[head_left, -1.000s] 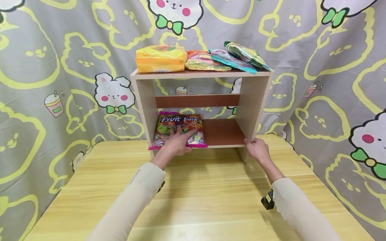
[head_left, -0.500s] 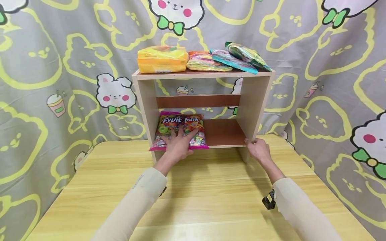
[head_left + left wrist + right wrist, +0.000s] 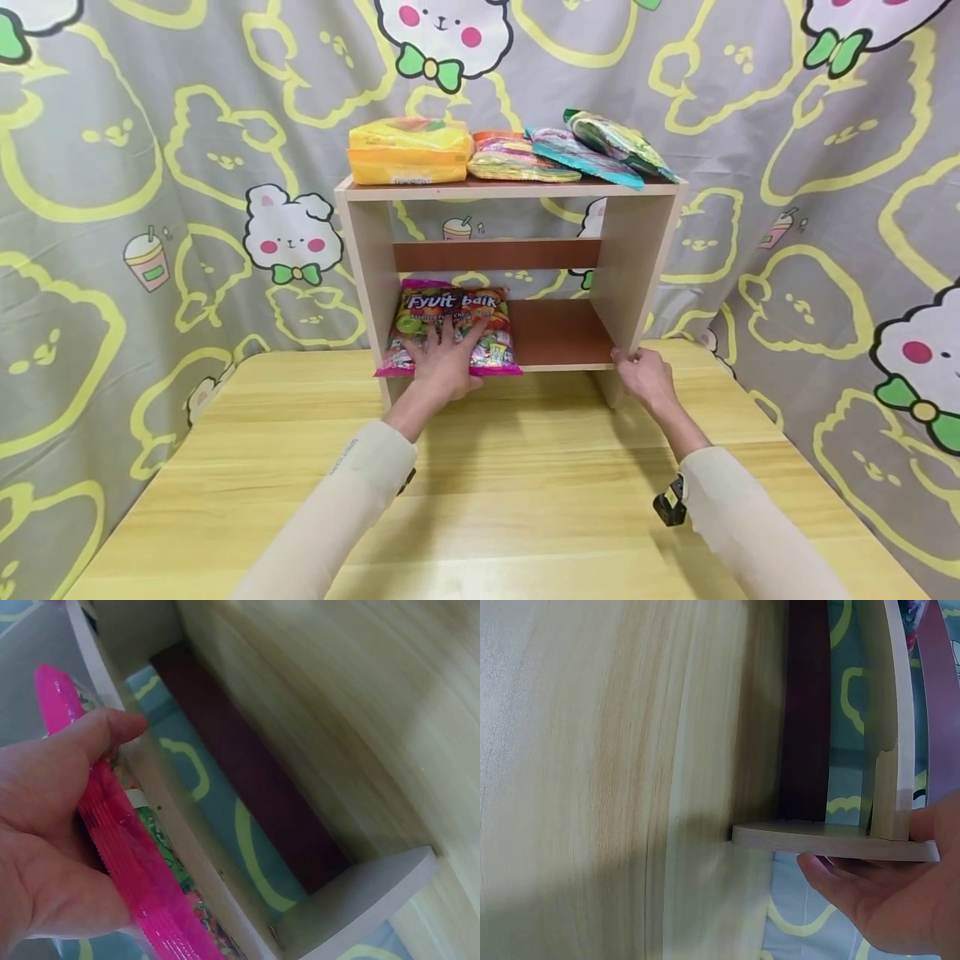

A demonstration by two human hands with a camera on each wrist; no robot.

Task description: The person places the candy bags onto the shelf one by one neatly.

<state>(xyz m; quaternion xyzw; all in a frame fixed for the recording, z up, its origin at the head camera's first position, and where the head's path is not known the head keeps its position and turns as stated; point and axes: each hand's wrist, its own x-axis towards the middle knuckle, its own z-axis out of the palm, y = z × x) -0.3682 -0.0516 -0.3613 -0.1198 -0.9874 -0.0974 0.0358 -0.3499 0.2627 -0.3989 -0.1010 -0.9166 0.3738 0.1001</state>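
Observation:
A pink-edged candy bag (image 3: 420, 323) lettered "Fyuit baik" lies face up on the left part of the lower board of a small wooden shelf (image 3: 558, 333). My left hand (image 3: 444, 363) rests on the bag with its fingers spread over the printed front. In the left wrist view, the bag's pink end seam (image 3: 142, 855) sticks out past the board's front edge, and the left thumb is close to that edge. My right hand (image 3: 643, 372) grips the front edge of the right side panel (image 3: 832, 841), its thumb and fingers on either side.
On the top board stand a yellow package (image 3: 410, 152), a red and yellow bag (image 3: 519, 158), a teal bag (image 3: 581, 156) and a green bag (image 3: 618, 140), the last two overlapping. The shelf stands on a wood-grain table (image 3: 525, 500), before a patterned curtain (image 3: 300, 108).
The head view has shifted slightly, so everything sits a little further right and lower. Both hands keep their places on the bag and the side panel.

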